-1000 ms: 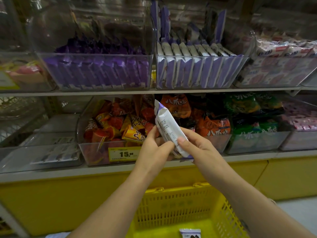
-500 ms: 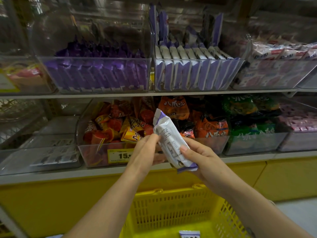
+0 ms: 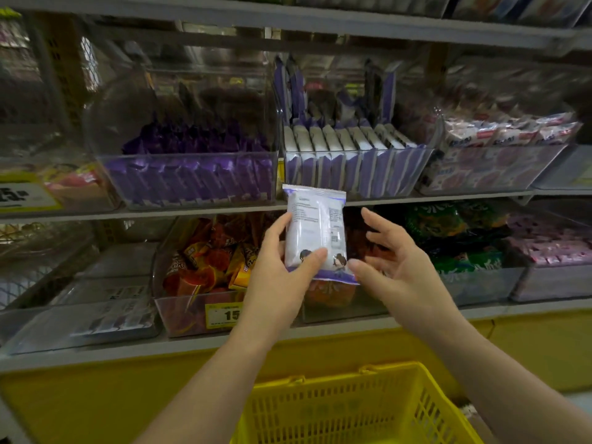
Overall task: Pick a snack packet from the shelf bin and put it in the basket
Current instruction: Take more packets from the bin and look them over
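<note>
A white snack packet [image 3: 315, 230] with purple ends stands upright in front of the shelves. My left hand [image 3: 282, 267] grips its lower left part, thumb across the front. My right hand [image 3: 392, 254] hovers just right of it with fingers spread, a fingertip near the packet's bottom right corner. Above, a clear shelf bin [image 3: 355, 169] holds several matching white and purple packets. The yellow basket [image 3: 358, 408] sits below my arms at the frame's bottom.
A clear bin of purple packets [image 3: 192, 177] stands left of the source bin. On the lower shelf, bins hold orange snacks [image 3: 205, 261] and green packets [image 3: 461, 235]. A yellow price tag [image 3: 224, 314] hangs on the orange bin. Yellow base panels run below.
The packet was turned from tilted to upright with its back facing me. My right hand has let go and opened beside it; my left hand now holds it alone. The view tilted upward.
</note>
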`<state>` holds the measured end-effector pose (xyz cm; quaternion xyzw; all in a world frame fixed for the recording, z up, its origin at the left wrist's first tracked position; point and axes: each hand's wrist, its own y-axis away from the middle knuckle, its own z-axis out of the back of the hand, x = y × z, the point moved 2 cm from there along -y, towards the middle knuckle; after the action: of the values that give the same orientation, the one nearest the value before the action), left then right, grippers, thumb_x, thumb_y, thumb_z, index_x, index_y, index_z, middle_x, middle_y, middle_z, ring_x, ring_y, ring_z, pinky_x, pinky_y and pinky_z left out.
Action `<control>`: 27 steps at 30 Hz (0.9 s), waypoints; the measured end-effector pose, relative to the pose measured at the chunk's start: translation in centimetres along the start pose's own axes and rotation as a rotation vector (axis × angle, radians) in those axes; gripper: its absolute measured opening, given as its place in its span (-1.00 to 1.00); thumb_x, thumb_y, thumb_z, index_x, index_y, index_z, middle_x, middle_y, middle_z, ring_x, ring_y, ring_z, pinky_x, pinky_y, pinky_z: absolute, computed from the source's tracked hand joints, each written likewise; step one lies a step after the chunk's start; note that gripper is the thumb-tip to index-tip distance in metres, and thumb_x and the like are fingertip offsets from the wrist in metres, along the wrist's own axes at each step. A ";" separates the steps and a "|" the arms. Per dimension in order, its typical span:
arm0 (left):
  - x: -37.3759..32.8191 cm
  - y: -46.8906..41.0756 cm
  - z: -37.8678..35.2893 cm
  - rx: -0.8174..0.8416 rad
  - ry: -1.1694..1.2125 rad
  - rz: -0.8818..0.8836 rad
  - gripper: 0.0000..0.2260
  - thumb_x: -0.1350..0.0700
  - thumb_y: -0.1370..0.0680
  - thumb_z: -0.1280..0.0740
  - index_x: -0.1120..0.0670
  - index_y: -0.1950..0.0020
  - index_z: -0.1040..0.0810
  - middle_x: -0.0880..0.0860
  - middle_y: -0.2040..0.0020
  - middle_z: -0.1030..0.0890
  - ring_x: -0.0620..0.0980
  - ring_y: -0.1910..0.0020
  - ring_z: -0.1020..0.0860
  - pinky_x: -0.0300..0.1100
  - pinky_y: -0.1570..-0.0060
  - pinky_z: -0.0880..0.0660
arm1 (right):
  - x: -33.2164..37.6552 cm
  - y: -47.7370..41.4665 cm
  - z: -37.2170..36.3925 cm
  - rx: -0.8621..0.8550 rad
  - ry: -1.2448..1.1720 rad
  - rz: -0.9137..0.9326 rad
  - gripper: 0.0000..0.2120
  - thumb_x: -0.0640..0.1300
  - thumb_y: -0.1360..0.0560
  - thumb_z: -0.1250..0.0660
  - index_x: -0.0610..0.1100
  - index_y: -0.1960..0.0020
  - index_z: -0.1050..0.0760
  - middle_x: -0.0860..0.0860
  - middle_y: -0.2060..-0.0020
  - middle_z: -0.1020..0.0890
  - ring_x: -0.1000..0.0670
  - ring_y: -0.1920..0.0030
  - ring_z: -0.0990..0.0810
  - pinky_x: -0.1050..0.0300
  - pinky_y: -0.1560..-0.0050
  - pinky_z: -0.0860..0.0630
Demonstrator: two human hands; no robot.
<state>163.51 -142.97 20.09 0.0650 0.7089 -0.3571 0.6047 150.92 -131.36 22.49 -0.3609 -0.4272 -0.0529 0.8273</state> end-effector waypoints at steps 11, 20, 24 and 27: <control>-10.0 -4.5 -3.8 0.167 -0.365 -0.281 -0.30 -0.36 -0.41 -0.26 -0.32 -0.50 -0.11 -0.28 -0.45 -0.32 -0.39 -0.32 -0.32 -0.47 -0.13 -0.33 | 5.5 -6.3 4.1 0.036 0.398 0.412 -0.28 -0.26 -0.52 -0.33 0.26 -0.46 -0.07 0.24 -0.32 -0.31 0.29 -0.33 -0.30 0.41 -0.31 -0.27; -13.1 -14.2 -1.8 0.163 -0.782 -0.401 -0.60 -0.10 -0.57 -0.27 -0.19 -0.41 -0.37 -0.17 -0.23 -0.58 -0.17 -0.21 -0.53 -0.02 -0.21 -0.50 | 5.6 -15.1 6.1 -0.049 0.255 0.262 -0.57 -0.09 -0.57 -0.30 0.17 -0.38 -0.32 -0.05 0.14 -0.67 -0.09 0.10 -0.65 0.02 0.06 -0.60; -13.5 -20.1 0.7 0.031 -1.175 -0.463 -0.56 0.01 -0.55 -0.29 -0.08 -0.43 -0.38 -0.03 -0.35 -0.48 0.04 -0.32 -0.44 0.07 -0.27 -0.42 | 4.5 -20.4 5.2 -0.075 0.231 0.237 -0.58 -0.11 -0.56 -0.31 0.16 -0.37 -0.35 0.08 0.26 -0.64 0.08 0.21 -0.61 0.28 0.20 -0.51; -13.0 -23.9 1.1 0.045 -1.291 -0.411 -0.44 0.01 -0.52 -0.32 -0.07 -0.50 -0.26 0.03 -0.45 -0.33 0.12 -0.41 -0.31 0.08 -0.34 -0.35 | 4.1 -24.3 3.9 -0.087 0.239 0.226 -0.60 -0.14 -0.54 -0.33 0.07 -0.35 -0.41 0.20 0.16 -0.62 0.20 0.07 -0.58 0.32 -0.02 -0.47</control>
<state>155.25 -156.80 42.07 -0.2849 0.1960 -0.4467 0.8251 141.24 -145.79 40.42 -0.4333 -0.2795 -0.0205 0.8565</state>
